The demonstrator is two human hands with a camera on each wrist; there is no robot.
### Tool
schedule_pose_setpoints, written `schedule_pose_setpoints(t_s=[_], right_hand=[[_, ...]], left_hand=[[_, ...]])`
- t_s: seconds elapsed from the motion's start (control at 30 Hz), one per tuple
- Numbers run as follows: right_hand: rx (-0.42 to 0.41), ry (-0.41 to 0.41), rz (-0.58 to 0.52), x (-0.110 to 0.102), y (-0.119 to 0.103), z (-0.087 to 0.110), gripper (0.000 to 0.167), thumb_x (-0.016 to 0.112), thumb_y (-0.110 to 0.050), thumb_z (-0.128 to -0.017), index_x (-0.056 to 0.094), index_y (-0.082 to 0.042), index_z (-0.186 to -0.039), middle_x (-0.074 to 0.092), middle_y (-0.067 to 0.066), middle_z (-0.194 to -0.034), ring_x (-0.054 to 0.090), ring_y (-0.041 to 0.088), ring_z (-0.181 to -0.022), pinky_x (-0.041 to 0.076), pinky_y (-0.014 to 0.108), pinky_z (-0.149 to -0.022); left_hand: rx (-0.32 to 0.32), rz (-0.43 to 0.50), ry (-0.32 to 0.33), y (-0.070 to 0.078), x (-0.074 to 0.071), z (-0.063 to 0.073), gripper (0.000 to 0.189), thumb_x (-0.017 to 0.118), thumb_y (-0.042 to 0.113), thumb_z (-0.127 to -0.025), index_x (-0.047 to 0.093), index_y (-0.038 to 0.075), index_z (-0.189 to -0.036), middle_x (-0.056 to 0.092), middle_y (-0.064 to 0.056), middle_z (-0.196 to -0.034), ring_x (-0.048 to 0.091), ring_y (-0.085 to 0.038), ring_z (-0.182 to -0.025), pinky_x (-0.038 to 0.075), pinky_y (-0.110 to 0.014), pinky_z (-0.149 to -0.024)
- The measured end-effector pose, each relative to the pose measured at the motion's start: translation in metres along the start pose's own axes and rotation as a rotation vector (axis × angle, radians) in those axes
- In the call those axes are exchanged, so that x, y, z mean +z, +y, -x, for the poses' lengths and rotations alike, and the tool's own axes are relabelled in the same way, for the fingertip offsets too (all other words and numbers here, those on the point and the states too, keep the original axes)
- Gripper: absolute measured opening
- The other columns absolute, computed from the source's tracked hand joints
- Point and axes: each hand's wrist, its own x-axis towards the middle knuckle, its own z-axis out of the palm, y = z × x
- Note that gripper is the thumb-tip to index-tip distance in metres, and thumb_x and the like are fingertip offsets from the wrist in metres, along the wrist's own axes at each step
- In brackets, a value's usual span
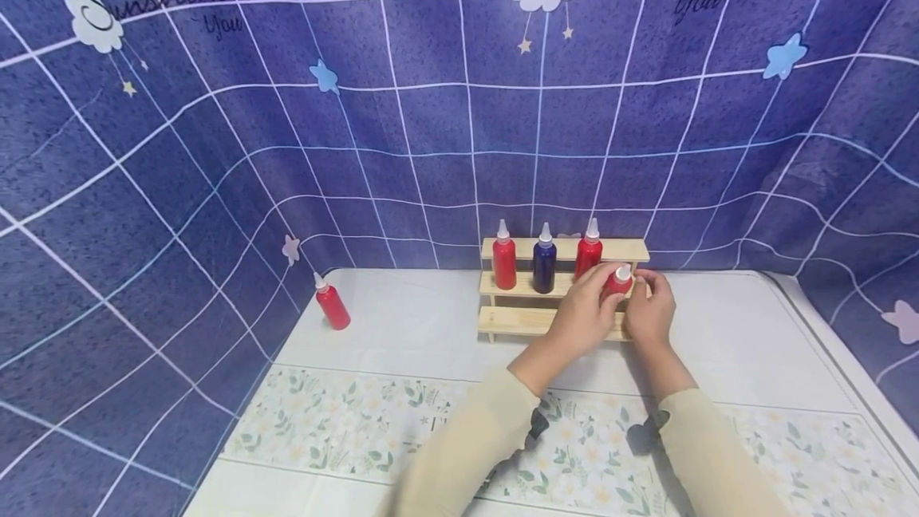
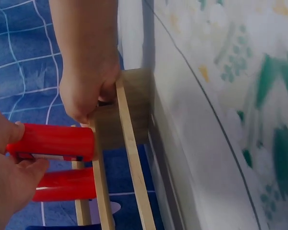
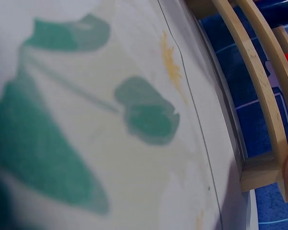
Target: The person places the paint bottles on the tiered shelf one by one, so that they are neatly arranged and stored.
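Note:
A red squeeze bottle (image 1: pixel 617 282) with a white nozzle cap is pinched between the thumb and fingers of my left hand (image 1: pixel 583 309). Its base meets a tier of the wooden tiered rack (image 1: pixel 527 320), at the rack's right end. My right hand (image 1: pixel 649 311) grips that end of the rack, fingers curled about the wood in the left wrist view. On the same tier stand a red bottle (image 1: pixel 505 263), a dark blue bottle (image 1: pixel 544 266) and another red bottle (image 1: pixel 589 255), partly behind my left hand. Only an edge of my right hand shows in the right wrist view.
Off to the left, a lone red bottle (image 1: pixel 333 306) stands on the white table (image 1: pixel 409 309). A flowered strip (image 1: pixel 345 413) runs across the table in front of the rack. Blue gridded cloth (image 1: pixel 402 182) hangs behind and along the left side.

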Motion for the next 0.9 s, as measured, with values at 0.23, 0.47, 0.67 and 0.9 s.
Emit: schedule_pose_setpoints(t_s=[0.23, 0.47, 0.67, 0.9], right_hand=[[-0.003, -0.003, -0.005, -0.001, -0.001, -0.001, 0.030, 0.047, -0.007, -0.105, 0.064, 0.008, -0.125, 0.065, 0.030, -0.137, 0.049, 0.042, -0.150, 0.033, 0.052, -0.131], [0.022, -0.013, 0.000, -0.004, -0.003, -0.001, 0.031, 0.047, -0.010, -0.107, 0.063, 0.007, -0.127, 0.065, 0.028, -0.139, 0.048, 0.039, -0.151, 0.032, 0.050, -0.132], [0.015, -0.014, -0.002, -0.003, -0.005, 0.001, 0.031, 0.047, -0.008, -0.105, 0.062, 0.009, -0.126, 0.064, 0.031, -0.138, 0.047, 0.041, -0.151, 0.032, 0.052, -0.132], [0.017, -0.013, -0.003, -0.001, -0.002, 0.000, 0.031, 0.048, -0.010, -0.104, 0.063, 0.007, -0.126, 0.066, 0.028, -0.136, 0.050, 0.039, -0.150, 0.033, 0.052, -0.131]], left_hand=[[-0.039, -0.028, -0.006, 0.005, 0.002, -0.009, 0.048, 0.061, 0.014, -0.106, 0.050, 0.015, -0.153, 0.064, -0.003, -0.147, 0.063, -0.015, -0.137, 0.049, -0.023, -0.117], [-0.066, -0.044, 0.009, 0.005, 0.011, -0.013, 0.052, 0.059, 0.016, -0.107, 0.045, 0.015, -0.157, 0.062, -0.004, -0.151, 0.062, -0.014, -0.139, 0.049, -0.023, -0.117], [-0.059, -0.044, 0.008, 0.005, 0.018, -0.015, 0.055, 0.060, 0.012, -0.106, 0.043, 0.011, -0.159, 0.060, -0.006, -0.153, 0.059, -0.015, -0.143, 0.045, -0.022, -0.120], [-0.100, -0.029, 0.046, 0.005, 0.024, -0.020, 0.058, 0.060, 0.009, -0.105, 0.041, 0.011, -0.160, 0.060, -0.008, -0.153, 0.060, -0.017, -0.142, 0.047, -0.024, -0.120]])
